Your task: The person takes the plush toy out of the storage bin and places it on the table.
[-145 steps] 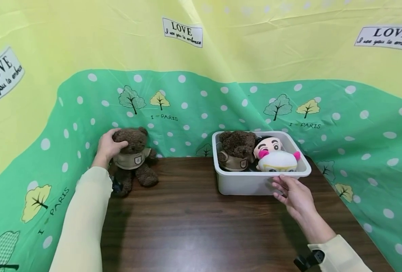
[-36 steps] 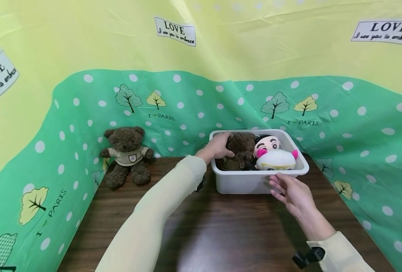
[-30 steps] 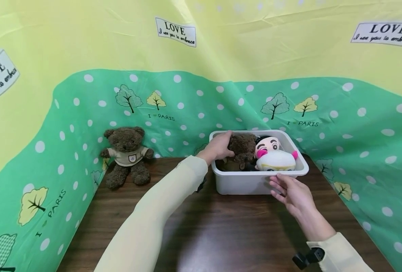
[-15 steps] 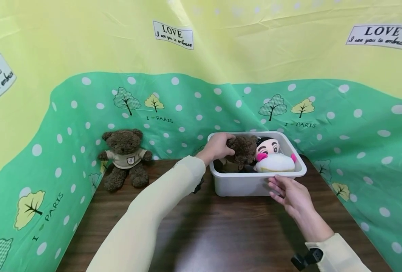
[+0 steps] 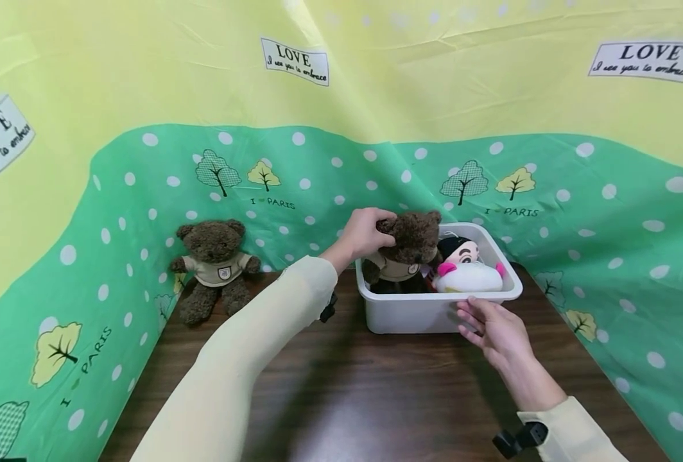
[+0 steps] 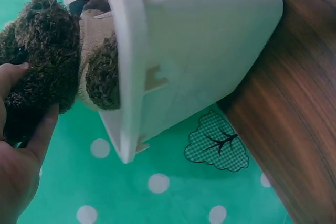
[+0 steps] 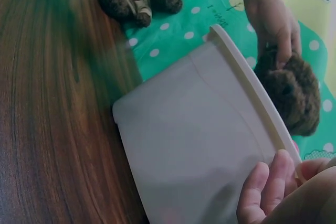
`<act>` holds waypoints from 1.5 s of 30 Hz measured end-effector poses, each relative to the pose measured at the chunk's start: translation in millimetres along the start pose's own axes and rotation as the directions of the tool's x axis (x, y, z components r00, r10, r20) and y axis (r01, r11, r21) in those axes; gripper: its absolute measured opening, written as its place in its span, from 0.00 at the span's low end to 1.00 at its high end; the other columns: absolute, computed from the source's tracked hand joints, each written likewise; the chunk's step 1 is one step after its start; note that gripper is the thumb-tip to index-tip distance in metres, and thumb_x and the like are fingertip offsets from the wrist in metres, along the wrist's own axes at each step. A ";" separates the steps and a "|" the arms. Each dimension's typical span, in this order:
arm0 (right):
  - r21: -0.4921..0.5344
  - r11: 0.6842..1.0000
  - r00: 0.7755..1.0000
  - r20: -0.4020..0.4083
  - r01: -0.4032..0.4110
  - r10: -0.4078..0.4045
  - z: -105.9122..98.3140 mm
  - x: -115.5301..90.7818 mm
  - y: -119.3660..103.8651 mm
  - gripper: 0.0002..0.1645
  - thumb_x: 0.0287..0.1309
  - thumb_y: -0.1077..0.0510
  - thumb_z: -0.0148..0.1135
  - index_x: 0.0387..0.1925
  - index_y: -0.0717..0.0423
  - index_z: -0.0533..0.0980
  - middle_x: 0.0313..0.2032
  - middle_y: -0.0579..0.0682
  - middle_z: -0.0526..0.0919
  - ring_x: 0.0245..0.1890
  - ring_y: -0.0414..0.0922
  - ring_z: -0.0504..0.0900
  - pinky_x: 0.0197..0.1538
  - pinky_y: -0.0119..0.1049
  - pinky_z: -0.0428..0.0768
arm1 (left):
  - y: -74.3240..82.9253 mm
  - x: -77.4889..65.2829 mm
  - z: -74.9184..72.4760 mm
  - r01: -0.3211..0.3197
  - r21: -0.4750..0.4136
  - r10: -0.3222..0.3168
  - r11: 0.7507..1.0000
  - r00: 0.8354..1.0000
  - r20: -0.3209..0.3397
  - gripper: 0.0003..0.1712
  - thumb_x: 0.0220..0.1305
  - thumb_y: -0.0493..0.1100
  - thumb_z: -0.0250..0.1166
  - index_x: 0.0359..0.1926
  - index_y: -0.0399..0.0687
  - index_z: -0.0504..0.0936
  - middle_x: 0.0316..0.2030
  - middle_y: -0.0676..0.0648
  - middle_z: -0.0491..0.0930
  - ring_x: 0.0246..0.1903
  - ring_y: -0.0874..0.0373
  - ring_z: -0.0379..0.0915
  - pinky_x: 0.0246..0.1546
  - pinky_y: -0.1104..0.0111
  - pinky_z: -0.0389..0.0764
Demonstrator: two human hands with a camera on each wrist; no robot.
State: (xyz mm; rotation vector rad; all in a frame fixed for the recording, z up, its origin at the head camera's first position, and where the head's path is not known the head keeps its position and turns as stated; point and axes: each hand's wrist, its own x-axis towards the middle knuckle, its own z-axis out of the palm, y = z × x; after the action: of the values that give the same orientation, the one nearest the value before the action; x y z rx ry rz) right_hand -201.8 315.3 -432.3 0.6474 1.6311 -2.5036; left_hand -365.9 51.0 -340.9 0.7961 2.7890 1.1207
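My left hand (image 5: 364, 234) grips the head of a dark brown teddy bear (image 5: 415, 239) in a beige shirt. The bear is partly raised: its head stands above the rim of a light grey plastic bin (image 5: 411, 314), while its legs are behind the front wall. In the left wrist view, thumb and fingers hold the bear's curly head (image 6: 47, 45). My right hand (image 5: 500, 333) pinches the bin's front rim from outside, thumb over the edge, as the right wrist view also shows. Beside the bear lie a white plush toy (image 5: 468, 279) with pink ends and a black-haired doll (image 5: 463, 251).
A second brown teddy bear (image 5: 217, 253) sits upright at the back left of the dark wooden table (image 5: 341, 385), facing forward. A green and yellow printed cloth (image 5: 307, 167) rises behind the table and along both sides, close behind the bin.
My left hand has left the other teddy bear, now sitting at the back left, and grasped the one in the bin. In the last half second it has lifted that bear. My right hand stays put.
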 end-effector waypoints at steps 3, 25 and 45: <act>0.005 1.000 1.000 -0.004 0.006 -0.006 -1.5 -0.8 0.3 0.07 0.70 0.50 0.65 0.37 0.45 0.85 0.34 0.41 0.91 0.37 0.36 0.89 0.42 0.36 0.88 | 7.2 -3.1 -11.3 -0.024 -0.008 0.024 1.000 0.999 -0.026 0.30 0.68 0.45 0.70 0.70 0.57 0.77 0.70 0.52 0.74 0.24 0.60 0.68 0.31 0.67 0.75; -0.012 0.999 0.998 -0.050 -0.031 0.030 -3.4 0.9 0.5 0.11 0.64 0.43 0.70 0.42 0.42 0.84 0.37 0.40 0.91 0.38 0.37 0.88 0.45 0.37 0.88 | 16.4 -32.7 -153.2 -0.218 -0.317 0.073 0.923 0.908 -0.412 0.27 0.57 0.34 0.75 0.59 0.50 0.87 0.54 0.48 0.86 0.52 0.59 0.80 0.51 0.66 0.83; -0.010 0.999 0.999 -0.032 -0.039 0.038 3.3 3.5 2.6 0.13 0.62 0.43 0.71 0.44 0.43 0.83 0.37 0.40 0.91 0.39 0.37 0.88 0.46 0.38 0.88 | -107.0 -94.5 -197.7 0.041 -0.209 -0.104 0.977 0.947 -0.304 0.26 0.66 0.32 0.67 0.65 0.50 0.82 0.62 0.44 0.81 0.53 0.60 0.80 0.45 0.71 0.81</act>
State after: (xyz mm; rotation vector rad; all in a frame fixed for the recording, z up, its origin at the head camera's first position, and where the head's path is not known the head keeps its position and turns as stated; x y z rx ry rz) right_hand -205.3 311.8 -434.7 0.7142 1.6257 -2.4682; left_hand -373.9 -184.8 -279.5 0.5310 2.8499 1.6106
